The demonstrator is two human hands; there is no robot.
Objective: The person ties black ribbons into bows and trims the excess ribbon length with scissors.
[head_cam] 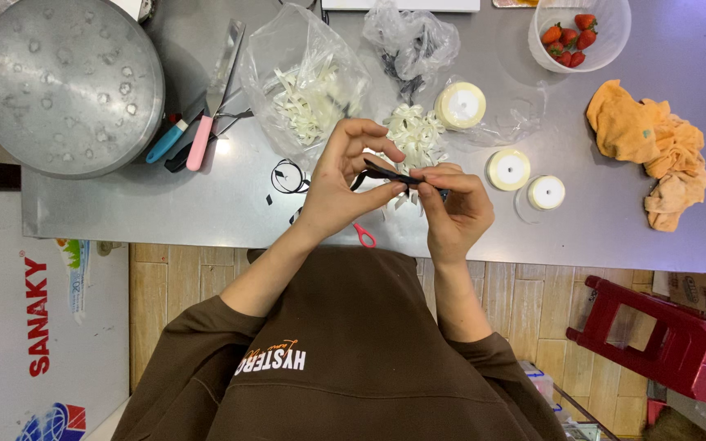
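My left hand (341, 184) and my right hand (455, 208) meet above the front of a grey metal table (206, 196). Between their fingertips they pinch a short length of black ribbon (386, 174), folded into a loop. My left thumb and forefinger hold its left end; my right fingers grip the right end. Just beyond the hands lies a heap of cream ribbon bows (416, 135). A black ribbon loop (288, 175) lies on the table left of my left hand. The pink handle of scissors (364, 236) shows under my wrists.
A clear bag of cream ribbon pieces (308, 94), a bag of black ones (410, 41), three cream ribbon spools (508, 169), a tub of strawberries (569, 37), an orange cloth (655, 147), a large metal lid (63, 82), a pink-handled spatula (214, 90). A red stool (663, 335) stands right.
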